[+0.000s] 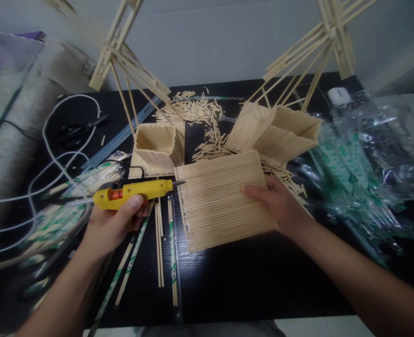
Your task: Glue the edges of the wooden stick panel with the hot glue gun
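My left hand (122, 217) is closed around a yellow hot glue gun (133, 194), whose nozzle points right at the upper left edge of a panel. My right hand (280, 203) grips that flat panel of wooden sticks (224, 201) by its right side, thumb on top. The panel is tilted above the black table, and glossy glue-like streaks run along its left edge. Behind the glue gun stands an open stick-built box (158, 145) on a flat stick base. A second stick-built box (284, 131) leans beyond the panel's upper right corner.
Piles of short cut stick pieces (196, 110) lie at the back of the black table (263, 285). Wrapped chopsticks (173, 252) lie in front of me. Empty plastic wrappers (354, 173) heap at right. A white cable (45, 126) loops at left near black scissors (77, 131).
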Demonstrator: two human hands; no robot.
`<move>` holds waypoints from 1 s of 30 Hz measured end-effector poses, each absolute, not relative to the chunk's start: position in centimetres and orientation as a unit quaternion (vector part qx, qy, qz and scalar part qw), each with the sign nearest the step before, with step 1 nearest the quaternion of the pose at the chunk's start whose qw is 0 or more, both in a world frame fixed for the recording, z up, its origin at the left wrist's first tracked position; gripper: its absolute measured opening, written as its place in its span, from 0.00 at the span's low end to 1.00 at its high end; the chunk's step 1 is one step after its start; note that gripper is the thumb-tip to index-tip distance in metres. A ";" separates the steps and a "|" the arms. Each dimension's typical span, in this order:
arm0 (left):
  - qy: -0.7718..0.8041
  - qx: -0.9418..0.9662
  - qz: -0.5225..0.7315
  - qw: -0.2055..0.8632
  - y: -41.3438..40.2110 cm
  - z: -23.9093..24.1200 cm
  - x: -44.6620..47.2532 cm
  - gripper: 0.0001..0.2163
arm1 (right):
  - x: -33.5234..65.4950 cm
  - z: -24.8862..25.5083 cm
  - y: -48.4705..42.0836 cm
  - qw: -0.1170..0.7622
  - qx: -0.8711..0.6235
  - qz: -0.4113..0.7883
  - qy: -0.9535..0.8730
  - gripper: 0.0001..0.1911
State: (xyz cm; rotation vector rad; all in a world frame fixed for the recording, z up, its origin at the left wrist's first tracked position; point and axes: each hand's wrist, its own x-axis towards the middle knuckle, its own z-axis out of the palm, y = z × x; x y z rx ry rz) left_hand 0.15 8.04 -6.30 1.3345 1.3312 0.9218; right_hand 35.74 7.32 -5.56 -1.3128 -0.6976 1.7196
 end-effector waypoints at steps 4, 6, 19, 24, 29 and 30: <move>0.538 0.550 0.400 0.498 8.2 -5.9 0.6 0.22 | 35.7 -5.4 7.3 0.417 -0.526 0.689 -0.275 0.14; 0.533 0.552 0.403 0.498 8.2 -5.9 0.7 0.22 | 35.7 -5.4 7.2 0.417 -0.525 0.689 -0.276 0.15; 0.527 0.538 0.423 0.504 8.1 -6.2 0.7 0.27 | 35.8 -5.7 7.1 0.418 -0.521 0.691 -0.277 0.17; 0.536 0.514 0.442 0.502 8.1 -6.1 1.0 0.28 | 35.7 -5.6 7.1 0.417 -0.515 0.694 -0.282 0.16; 0.527 0.507 0.459 0.505 8.2 -6.0 1.0 0.27 | 35.7 -5.5 7.1 0.418 -0.512 0.694 -0.285 0.18; 0.522 0.507 0.463 0.505 8.2 -6.0 1.0 0.27 | 35.7 -5.5 7.1 0.420 -0.513 0.692 -0.285 0.18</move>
